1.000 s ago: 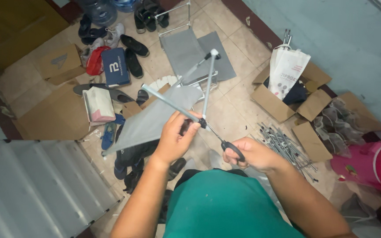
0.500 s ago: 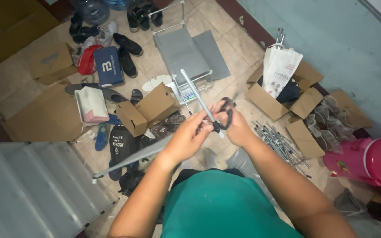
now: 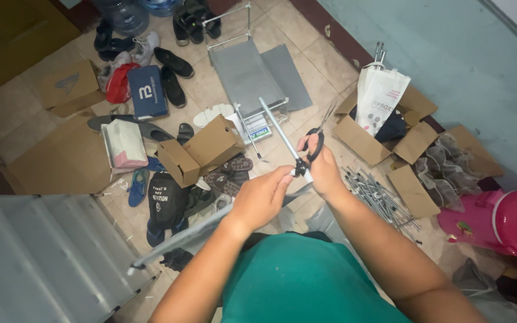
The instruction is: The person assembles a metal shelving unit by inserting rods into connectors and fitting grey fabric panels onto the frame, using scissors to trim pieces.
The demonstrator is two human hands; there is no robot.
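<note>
The right hand [image 3: 324, 170] grips black scissors [image 3: 313, 145] against a metal tube [image 3: 279, 134] pinched by left hand [image 3: 261, 197] fingers, many rods [image 3: 378, 194] lying unassembled on the floor [image 3: 324, 66].

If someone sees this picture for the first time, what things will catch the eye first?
In the middle, the right hand grips black-handled scissors while the left hand holds a grey metal rod by them. The tiled floor below is crowded: shoes at the top, open cardboard boxes in the middle and at right. A bright pink plastic container stands out at the right edge.
</note>
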